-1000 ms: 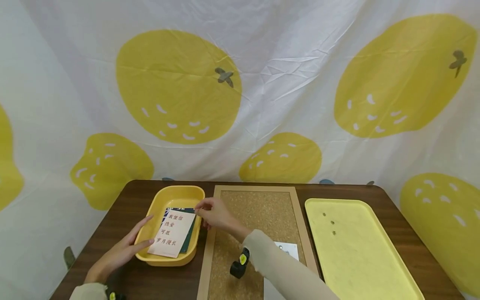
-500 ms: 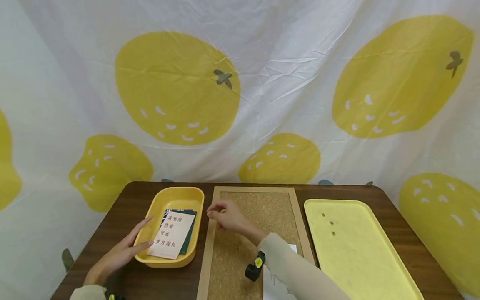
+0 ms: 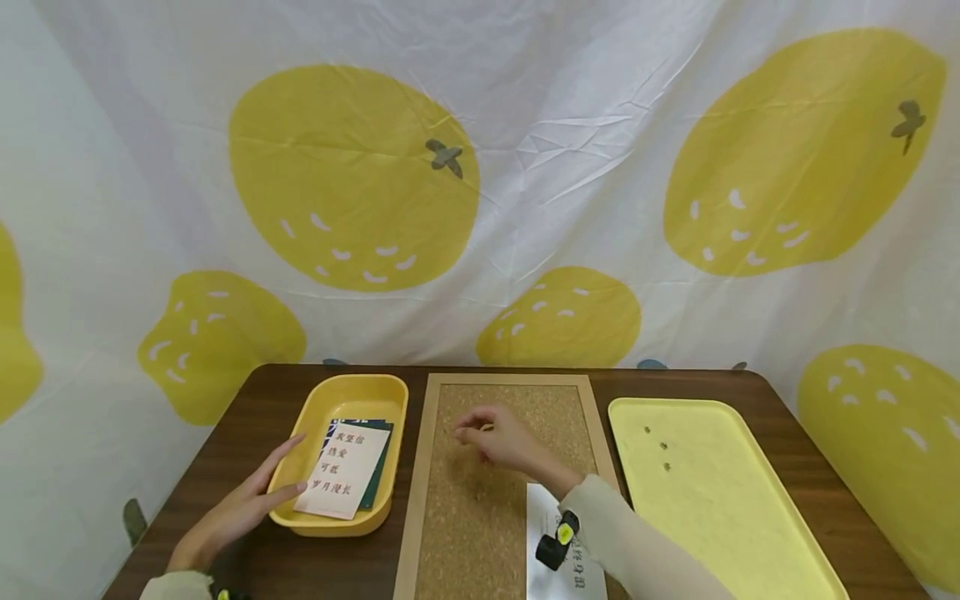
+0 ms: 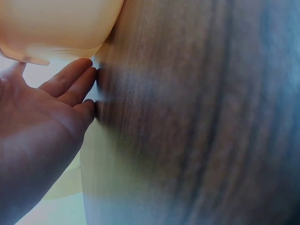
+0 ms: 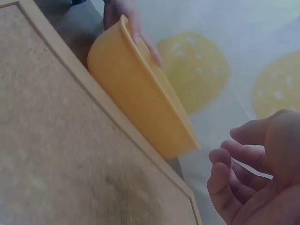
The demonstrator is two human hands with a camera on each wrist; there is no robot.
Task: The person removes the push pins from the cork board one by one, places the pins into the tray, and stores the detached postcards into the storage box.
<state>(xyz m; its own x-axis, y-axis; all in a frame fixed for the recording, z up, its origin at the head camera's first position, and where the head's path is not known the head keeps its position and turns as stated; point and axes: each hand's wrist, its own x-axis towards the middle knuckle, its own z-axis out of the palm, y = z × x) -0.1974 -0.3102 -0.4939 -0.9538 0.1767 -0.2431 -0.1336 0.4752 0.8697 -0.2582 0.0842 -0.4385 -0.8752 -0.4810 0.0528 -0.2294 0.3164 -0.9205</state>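
A yellow tub (image 3: 343,390) stands at the left of the table. In it lies a white card (image 3: 347,468) with red characters, over a dark green card (image 3: 379,472) and a blue one. My left hand (image 3: 236,510) holds the tub's near left rim, thumb over the edge; in the left wrist view its other fingers (image 4: 79,77) lie against the outside. Over a framed corkboard (image 3: 465,550) hovers my right hand (image 3: 504,442), fingers loosely bent and thumb close to the index finger. The right wrist view shows nothing between those fingers (image 5: 220,185). A white printed sheet (image 3: 551,508) lies on the board's lower right, partly under the sleeve.
A pale yellow tray (image 3: 720,508) lies to the right of the corkboard, with three tiny metallic pieces (image 3: 663,446) near its upper left. The dark wooden table (image 3: 667,382) ends at a curtain (image 3: 570,208) printed with lemons.
My right hand has moved right, from the cards at the tub's right edge to above the corkboard. More of the white sheet shows. My left hand and the cards have stayed nearly still.
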